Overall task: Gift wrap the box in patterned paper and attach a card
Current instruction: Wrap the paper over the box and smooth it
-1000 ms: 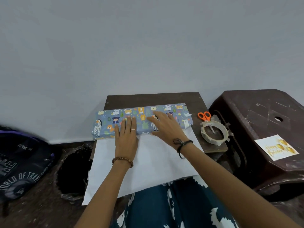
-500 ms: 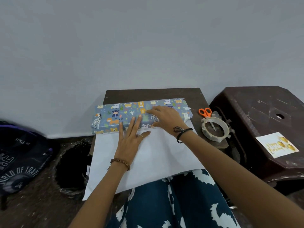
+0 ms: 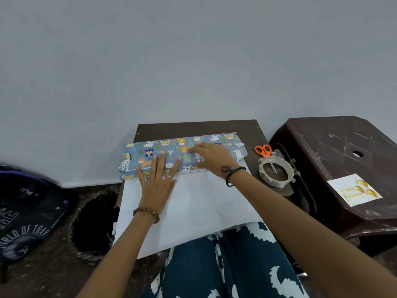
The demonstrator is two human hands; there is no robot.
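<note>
A long box (image 3: pixel 150 152) covered in blue animal-print paper lies across the small dark table (image 3: pixel 197 126). The paper's white underside (image 3: pixel 193 203) spreads from the box toward me and hangs over my lap. My left hand (image 3: pixel 158 179) lies flat with spread fingers, palm on the white sheet and fingertips on the box's near side. My right hand (image 3: pixel 211 155) presses flat on top of the box, right of centre. A white birthday card (image 3: pixel 354 190) with gold lettering rests on the brown stool (image 3: pixel 343 151) at the right.
Orange-handled scissors (image 3: pixel 263 150) and a roll of clear tape (image 3: pixel 276 171) sit at the table's right edge. A dark backpack (image 3: pixel 25 211) lies on the floor at the left, beside a black hollow (image 3: pixel 94 224). A grey wall stands right behind the table.
My left hand slid back from the box top onto the white sheet and spread its fingers. My right hand stayed flat on the box, shifting slightly.
</note>
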